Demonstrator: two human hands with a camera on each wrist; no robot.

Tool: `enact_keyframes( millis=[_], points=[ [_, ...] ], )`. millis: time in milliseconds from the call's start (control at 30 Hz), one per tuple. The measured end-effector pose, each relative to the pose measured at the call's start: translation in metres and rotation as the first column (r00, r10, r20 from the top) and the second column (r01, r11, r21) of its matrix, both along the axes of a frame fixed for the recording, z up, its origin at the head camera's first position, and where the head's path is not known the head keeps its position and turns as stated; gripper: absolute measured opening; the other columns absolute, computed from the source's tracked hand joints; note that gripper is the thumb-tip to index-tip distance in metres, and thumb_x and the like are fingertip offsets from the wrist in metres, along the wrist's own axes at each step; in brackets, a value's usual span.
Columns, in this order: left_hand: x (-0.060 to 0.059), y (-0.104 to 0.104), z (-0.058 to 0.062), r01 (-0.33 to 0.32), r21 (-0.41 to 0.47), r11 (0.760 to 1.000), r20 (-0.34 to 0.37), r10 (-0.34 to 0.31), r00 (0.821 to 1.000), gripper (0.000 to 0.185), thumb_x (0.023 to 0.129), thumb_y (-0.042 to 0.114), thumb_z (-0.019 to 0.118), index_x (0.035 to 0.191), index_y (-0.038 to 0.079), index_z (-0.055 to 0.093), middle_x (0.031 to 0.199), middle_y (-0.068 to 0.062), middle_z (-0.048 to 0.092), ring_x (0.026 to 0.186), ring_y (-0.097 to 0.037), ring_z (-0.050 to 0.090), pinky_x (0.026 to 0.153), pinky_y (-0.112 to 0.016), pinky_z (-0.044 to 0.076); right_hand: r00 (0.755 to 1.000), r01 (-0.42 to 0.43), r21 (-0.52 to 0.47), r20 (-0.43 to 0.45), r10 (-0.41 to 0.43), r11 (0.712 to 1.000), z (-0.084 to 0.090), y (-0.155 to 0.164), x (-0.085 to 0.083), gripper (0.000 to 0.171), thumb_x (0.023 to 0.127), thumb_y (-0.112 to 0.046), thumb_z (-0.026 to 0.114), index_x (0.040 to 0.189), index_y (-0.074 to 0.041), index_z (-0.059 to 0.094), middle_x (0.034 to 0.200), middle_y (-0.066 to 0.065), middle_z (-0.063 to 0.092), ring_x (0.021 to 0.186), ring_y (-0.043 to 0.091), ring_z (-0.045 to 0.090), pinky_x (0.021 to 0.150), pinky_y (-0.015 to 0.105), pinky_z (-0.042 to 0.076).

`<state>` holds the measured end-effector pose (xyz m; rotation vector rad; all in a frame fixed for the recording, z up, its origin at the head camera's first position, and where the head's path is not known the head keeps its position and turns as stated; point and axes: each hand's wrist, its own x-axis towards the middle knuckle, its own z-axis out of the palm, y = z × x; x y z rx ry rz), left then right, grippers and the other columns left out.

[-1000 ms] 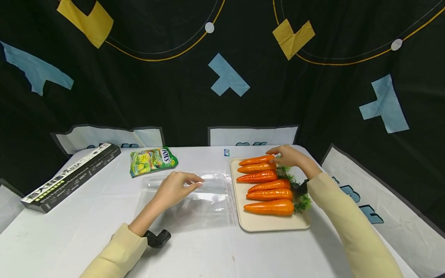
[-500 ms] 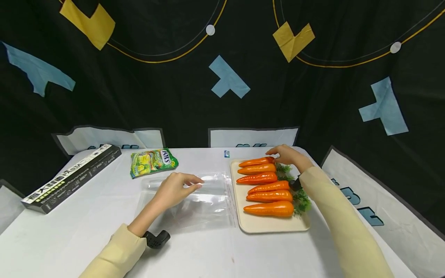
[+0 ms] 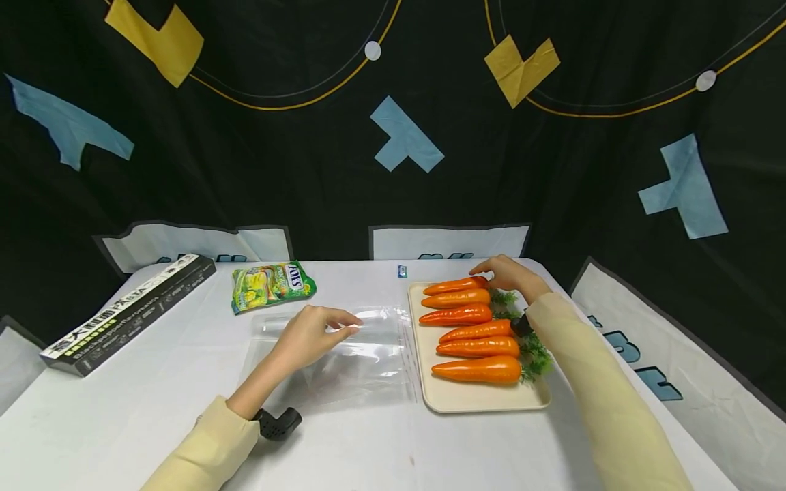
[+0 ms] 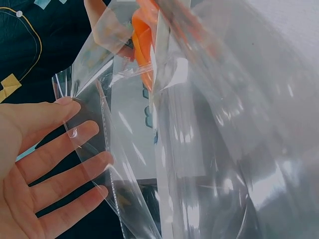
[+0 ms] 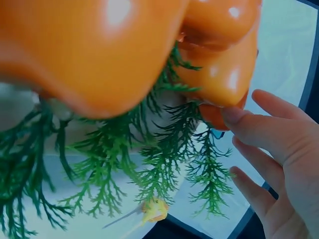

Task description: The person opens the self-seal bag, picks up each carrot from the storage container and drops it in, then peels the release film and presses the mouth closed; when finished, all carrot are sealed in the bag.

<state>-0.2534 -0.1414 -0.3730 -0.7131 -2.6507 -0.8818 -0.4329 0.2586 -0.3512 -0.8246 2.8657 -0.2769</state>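
**Right hand settled on the far carrot, left hand holding the bag open**

My right hand [image 3: 508, 274] has crept in from its spot a second ago and now sits at the thick end of the far carrot [image 3: 455, 284], fingertips [image 5: 242, 121] touching the orange skin beside the green leaves [image 5: 164, 164]. The fingers are loosely extended against it, touching rather than wrapped, so I judge the grab is not closed yet. That carrot lies at the back of the cream tray [image 3: 485, 402], top of a row of six, well to the right on the white bench [image 3: 368, 443].

My left hand [image 3: 310, 332] has barely shifted. It rests on the clear plastic bag [image 3: 344, 354] just left of the tray, fingers spread and nearly straight, with the film's edge [image 4: 107, 149] lifted at the fingertips in the wrist view. The mouth faces the tray, so I reckon the bag is ready for this carrot.

Off to the left lie a green sweet packet [image 3: 272, 285] and a long black box [image 3: 125, 315], both well apart from my hands.
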Motion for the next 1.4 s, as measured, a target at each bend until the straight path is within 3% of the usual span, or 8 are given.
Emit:
enact_keyframes(
  millis=[267, 467, 800, 1033, 1267, 1400],
  points=[
    [0.000, 0.001, 0.006, 0.013, -0.011, 1.000, -0.024, -0.013, 1.000, 0.014, 0.088, 0.019, 0.071, 0.101, 0.017, 0.077, 0.096, 0.005, 0.073, 0.084, -0.016, 0.067, 0.071, -0.035, 0.053, 1.000, 0.019, -0.013, 0.011, -0.019, 1.000, 0.001, 0.001, -0.005, 0.038, 0.090, 0.003, 0.063, 0.127, -0.008, 0.064, 0.125, 0.017, 0.061, 0.117, 0.037, 0.054, 0.096, 0.049, 0.045],
    [0.001, 0.000, 0.007, 0.007, -0.011, 1.000, -0.010, -0.007, 1.000, 0.014, 0.088, 0.020, 0.072, 0.101, 0.019, 0.077, 0.098, 0.005, 0.073, 0.086, -0.017, 0.067, 0.072, -0.036, 0.053, 0.999, -0.047, -0.051, -0.024, 0.046, 0.998, -0.001, 0.000, -0.006, 0.034, 0.090, 0.002, 0.065, 0.123, -0.005, 0.067, 0.118, 0.014, 0.066, 0.108, 0.033, 0.060, 0.091, 0.045, 0.050],
    [0.003, -0.001, 0.008, 0.005, -0.014, 1.000, -0.004, -0.005, 1.000, 0.014, 0.088, 0.019, 0.071, 0.101, 0.018, 0.077, 0.098, 0.004, 0.073, 0.086, -0.017, 0.067, 0.072, -0.036, 0.052, 0.991, -0.107, -0.030, -0.084, 0.105, 0.994, -0.002, 0.000, -0.005, 0.025, 0.088, 0.003, 0.067, 0.112, -0.002, 0.070, 0.107, 0.015, 0.068, 0.095, 0.030, 0.063, 0.084, 0.042, 0.052],
    [0.006, -0.002, 0.002, -0.013, -0.011, 1.000, -0.008, 0.013, 1.000, 0.013, 0.087, 0.020, 0.073, 0.099, 0.020, 0.077, 0.097, 0.006, 0.073, 0.085, -0.015, 0.067, 0.071, -0.035, 0.052, 0.955, -0.182, -0.033, -0.242, 0.169, 0.983, 0.004, 0.002, 0.004, 0.015, 0.083, 0.008, 0.069, 0.095, -0.001, 0.068, 0.086, 0.012, 0.064, 0.075, 0.024, 0.054, 0.071, 0.039, 0.048],
    [0.006, 0.001, -0.002, -0.021, -0.001, 1.000, -0.008, 0.021, 1.000, 0.013, 0.087, 0.021, 0.073, 0.099, 0.021, 0.077, 0.098, 0.006, 0.073, 0.084, -0.013, 0.067, 0.068, -0.032, 0.052, 0.923, -0.119, -0.062, -0.375, 0.087, 0.991, 0.019, 0.011, 0.025, 0.032, 0.081, 0.013, 0.068, 0.111, 0.000, 0.066, 0.101, 0.017, 0.061, 0.088, 0.030, 0.057, 0.077, 0.043, 0.051],
    [0.005, 0.002, 0.000, -0.028, -0.002, 1.000, -0.015, 0.028, 0.999, 0.013, 0.086, 0.022, 0.074, 0.098, 0.022, 0.077, 0.097, 0.007, 0.073, 0.083, -0.013, 0.067, 0.067, -0.032, 0.052, 0.895, -0.162, -0.095, -0.434, 0.105, 0.982, 0.026, 0.009, 0.036, 0.034, 0.082, 0.008, 0.070, 0.115, 0.002, 0.064, 0.105, 0.019, 0.060, 0.091, 0.033, 0.057, 0.078, 0.045, 0.051]
  ],
)
